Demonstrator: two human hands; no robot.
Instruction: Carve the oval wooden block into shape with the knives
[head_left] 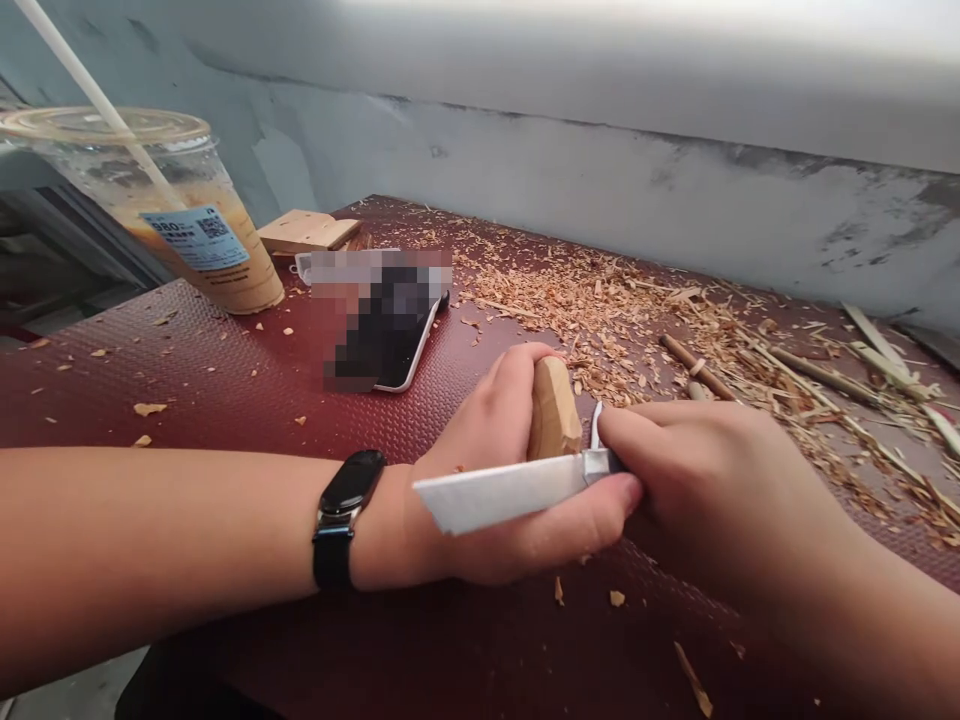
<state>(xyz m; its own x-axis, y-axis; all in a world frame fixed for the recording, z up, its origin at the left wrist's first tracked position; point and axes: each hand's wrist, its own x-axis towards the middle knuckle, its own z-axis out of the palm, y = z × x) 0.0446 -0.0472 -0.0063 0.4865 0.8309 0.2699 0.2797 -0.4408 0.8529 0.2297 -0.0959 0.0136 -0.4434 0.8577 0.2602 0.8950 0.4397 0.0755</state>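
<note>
My left hand (495,450), with a black band on its wrist, is closed around a small piece of wood (555,410) with faceted, cut faces. Its thumb stretches along the near side toward my right hand. My right hand (697,470) grips the dark handle of a knife (510,490), partly hidden in the fingers. The broad, pale blade points left and lies in front of the wood, over my left hand. Whether the edge touches the wood I cannot tell.
Wood shavings (555,290) cover the back of the dark red table (315,425). Sticks (697,368) and strips lie at the right. A phone (394,325), a flat wooden block (307,230) and a plastic cup of drink with a straw (210,225) stand back left. A wall (525,160) borders the table behind.
</note>
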